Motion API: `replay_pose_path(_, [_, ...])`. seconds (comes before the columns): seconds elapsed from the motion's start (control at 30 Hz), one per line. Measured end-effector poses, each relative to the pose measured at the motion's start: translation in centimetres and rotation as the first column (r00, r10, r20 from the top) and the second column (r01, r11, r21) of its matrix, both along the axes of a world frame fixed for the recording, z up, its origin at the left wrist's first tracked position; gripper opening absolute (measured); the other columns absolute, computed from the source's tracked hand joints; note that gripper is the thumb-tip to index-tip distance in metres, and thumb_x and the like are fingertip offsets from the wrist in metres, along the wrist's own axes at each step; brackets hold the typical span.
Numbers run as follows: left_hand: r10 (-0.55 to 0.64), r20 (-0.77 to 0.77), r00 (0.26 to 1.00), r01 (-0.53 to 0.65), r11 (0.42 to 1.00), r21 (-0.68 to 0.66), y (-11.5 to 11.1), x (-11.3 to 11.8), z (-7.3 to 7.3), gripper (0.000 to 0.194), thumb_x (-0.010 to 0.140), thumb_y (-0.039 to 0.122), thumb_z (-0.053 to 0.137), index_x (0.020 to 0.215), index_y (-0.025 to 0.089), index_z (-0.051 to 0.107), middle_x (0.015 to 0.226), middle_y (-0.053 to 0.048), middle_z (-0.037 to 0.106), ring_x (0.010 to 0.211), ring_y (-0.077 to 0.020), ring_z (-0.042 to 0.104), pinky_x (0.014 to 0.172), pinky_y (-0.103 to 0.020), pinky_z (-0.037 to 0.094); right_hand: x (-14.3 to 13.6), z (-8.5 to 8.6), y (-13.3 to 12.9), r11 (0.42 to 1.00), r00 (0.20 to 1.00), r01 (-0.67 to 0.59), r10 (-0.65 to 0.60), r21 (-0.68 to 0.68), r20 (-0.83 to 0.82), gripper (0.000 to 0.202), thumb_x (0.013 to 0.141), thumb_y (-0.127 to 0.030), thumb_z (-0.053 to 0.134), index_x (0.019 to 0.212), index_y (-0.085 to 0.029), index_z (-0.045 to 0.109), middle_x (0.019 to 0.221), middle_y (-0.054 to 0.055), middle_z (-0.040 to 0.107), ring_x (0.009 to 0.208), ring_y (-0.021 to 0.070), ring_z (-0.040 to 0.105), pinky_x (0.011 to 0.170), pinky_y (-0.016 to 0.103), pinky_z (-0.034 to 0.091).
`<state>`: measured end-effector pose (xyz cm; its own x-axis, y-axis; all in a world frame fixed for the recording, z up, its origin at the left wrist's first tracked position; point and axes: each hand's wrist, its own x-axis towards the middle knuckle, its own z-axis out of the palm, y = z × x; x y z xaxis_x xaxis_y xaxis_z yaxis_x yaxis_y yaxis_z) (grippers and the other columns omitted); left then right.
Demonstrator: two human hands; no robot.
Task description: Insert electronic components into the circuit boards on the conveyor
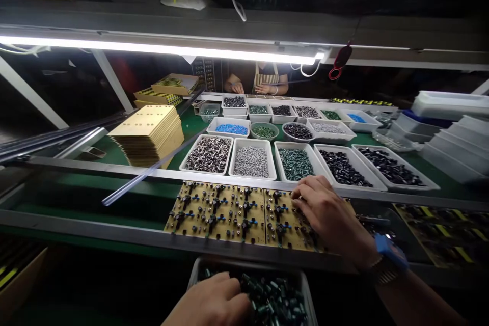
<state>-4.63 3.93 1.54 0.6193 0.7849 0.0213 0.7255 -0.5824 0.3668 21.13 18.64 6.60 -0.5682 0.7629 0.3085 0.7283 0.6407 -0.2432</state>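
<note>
So the left hand (216,300) is at bottom centre, fingers curled over the edge of a bin (306,290) of dark green parts (273,295); can't tell if it's pinching any. Up from it, mid-frame, is the left board (259,234), studded with little parts, butted against the right board (296,229). Together they make a strip whose long axis runs left to right across the frame. The right hand (324,209) is way nearer: it's right over the right board, reaching in from the lower right, fingers bent and bunched, fingertips down by the parts. No telling if they're pinching anything.
</note>
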Motion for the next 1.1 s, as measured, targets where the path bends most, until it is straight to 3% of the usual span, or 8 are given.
replay_pose_path(0.1, [-0.021, -0.001, 1.0, 0.021, 1.0, 0.012, -0.2, -0.3, -0.9, 0.025, 0.079, 0.006, 0.084, 0.079, 0.017, 0.062, 0.078, 0.001, 0.067, 0.069, -0.0151, 0.06, 0.057, -0.025, 0.036, 0.1, 0.1, 0.1, 0.999, 0.999, -0.052, 0.052, 0.005, -0.003, 0.013, 0.099, -0.009, 0.053, 0.092, -0.015, 0.062, 0.1, 0.009, 0.059, 0.104, 0.0272, 0.048, 0.089, 0.042, 0.047])
replay_pose_path(0.23, [0.014, 0.058, 0.998, -0.014, 1.0, -0.003, -0.3, -0.7, -0.5, 0.024, 0.078, -0.004, 0.072, 0.085, 0.018, 0.066, 0.077, 0.001, 0.067, 0.066, -0.0145, 0.059, 0.057, -0.024, 0.036, 0.3, -0.2, 0.3, 0.997, 0.997, -0.075, 0.075, 0.012, -0.031, 0.013, 0.1, -0.011, 0.053, 0.094, -0.016, 0.063, 0.1, 0.008, 0.06, 0.104, 0.0263, 0.049, 0.088, 0.041, 0.047])
replay_pose_path(0.43, [0.245, 0.264, 0.933, -0.175, 0.949, -0.262, -0.9, -1.3, 1.0, 0.025, 0.072, -0.001, 0.069, 0.083, 0.02, 0.061, 0.08, 0.003, 0.071, 0.071, -0.013, 0.064, 0.066, -0.018, 0.044, 0.3, -0.4, 0.4, 1.0, 0.998, -0.029, 0.029, 0.001, -0.053, 0.011, 0.099, -0.014, 0.056, 0.092, -0.018, 0.063, 0.099, 0.007, 0.061, 0.102, 0.0258, 0.05, 0.088, 0.041, 0.047])
replay_pose_path(0.7, [0.434, 0.383, 0.815, -0.284, 0.877, -0.388, -0.7, -1.0, 2.6, 0.011, 0.073, 0.009, 0.063, 0.074, 0.02, 0.059, 0.071, 0.003, 0.066, 0.063, -0.0128, 0.06, 0.059, -0.02, 0.042, 0.1, -0.2, 0.4, 1.0, 1.0, -0.022, 0.023, 0.007, -0.013, 0.015, 0.098, -0.013, 0.055, 0.087, -0.018, 0.065, 0.095, 0.008, 0.063, 0.1, 0.0267, 0.053, 0.086, 0.041, 0.049])
replay_pose_path(0.8, [0.54, 0.511, 0.668, -0.231, 0.804, -0.548, -0.4, -0.9, 3.2, 0.016, 0.082, 0.019, 0.064, 0.097, 0.02, 0.071, 0.09, -0.002, 0.075, 0.08, -0.0174, 0.068, 0.072, -0.023, 0.051, 0.2, -0.1, 0.3, 0.998, 0.999, -0.034, 0.035, 0.049, -0.021, 0.019, 0.099, -0.017, 0.054, 0.088, -0.018, 0.069, 0.092, 0.009, 0.065, 0.098, 0.027, 0.055, 0.082, 0.041, 0.05])
replay_pose_path(0.93, [0.741, 0.56, 0.37, 0.012, 0.599, -0.801, 0.5, -0.8, 3.5, 0.03, 0.089, 0.039, 0.073, 0.108, 0.016, 0.075, 0.099, -0.01, 0.078, 0.09, -0.0206, 0.072, 0.08, -0.028, 0.054, -0.2, 0.3, -2.1, 0.997, 0.989, -0.033, 0.042, 0.066, -0.144, 0.017, 0.1, -0.022, 0.055, 0.105, -0.022, 0.071, 0.101, 0.007, 0.07, 0.099, 0.0244, 0.063, 0.085, 0.038, 0.053])
replay_pose_path(1.0, [0.821, 0.517, 0.242, 0.163, 0.491, -0.856, 1.0, -0.8, 3.4, 0.035, 0.086, 0.042, 0.081, 0.104, 0.013, 0.073, 0.092, -0.011, 0.078, 0.082, -0.0189, 0.073, 0.077, -0.028, 0.054, -0.7, -0.2, -4.6, 0.99, 0.974, -0.133, 0.122, -0.046, -0.193, 0.023, 0.095, -0.022, 0.062, 0.117, -0.026, 0.066, 0.107, 0.004, 0.072, 0.095, 0.0209, 0.068, 0.08, 0.032, 0.055])
replay_pose_path(1.1, [0.874, 0.47, 0.124, 0.303, 0.418, -0.856, 1.9, -0.5, 3.2, 0.04, 0.079, 0.041, 0.089, 0.099, 0.013, 0.067, 0.093, -0.012, 0.079, 0.079, -0.0183, 0.074, 0.076, -0.028, 0.054, -1.8, -2.8, -8.8, 0.867, 0.905, -0.424, 0.401, -0.261, -0.139, 0.025, 0.087, -0.018, 0.069, 0.109, -0.03, 0.066, 0.094, -0.002, 0.076, 0.076, 0.0171, 0.072, 0.064, 0.025, 0.053])
